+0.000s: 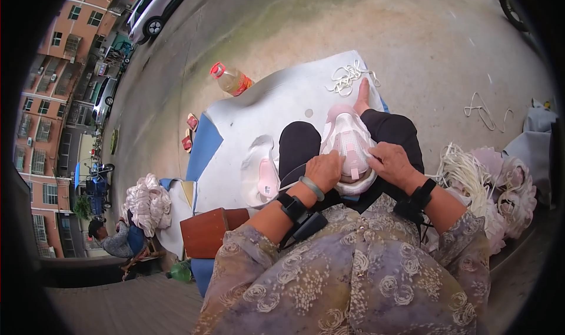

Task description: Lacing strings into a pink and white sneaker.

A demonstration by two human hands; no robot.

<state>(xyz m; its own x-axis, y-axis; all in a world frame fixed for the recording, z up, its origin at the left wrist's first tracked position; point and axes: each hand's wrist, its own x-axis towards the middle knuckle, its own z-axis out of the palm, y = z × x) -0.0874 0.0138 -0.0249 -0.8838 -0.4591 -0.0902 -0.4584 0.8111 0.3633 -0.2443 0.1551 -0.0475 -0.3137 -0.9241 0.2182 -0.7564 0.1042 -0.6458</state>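
Observation:
A pink and white sneaker (348, 139) rests between my knees, its toe pointing away from me and its opening toward my body. My left hand (323, 175) is closed at the sneaker's left edge, fingertips pressed together. On the opposite edge, my right hand (393, 163) pinches near the lacing area. Whether a thin lace is also between the fingers is too small to tell. A second sneaker (261, 173), pink inside, lies on the pale sheet (226, 149) left of my knee. Loose white laces (347, 79) lie on the sheet by my bare foot.
A bottle (231, 79) with a red cap stands at the sheet's far edge. Bundled white laces (468, 173) and pink shoes (514, 182) are piled at my right. A brown wooden box (206, 234) is at my left. Farther left, another person (115, 241) sits beside a shoe pile (147, 202).

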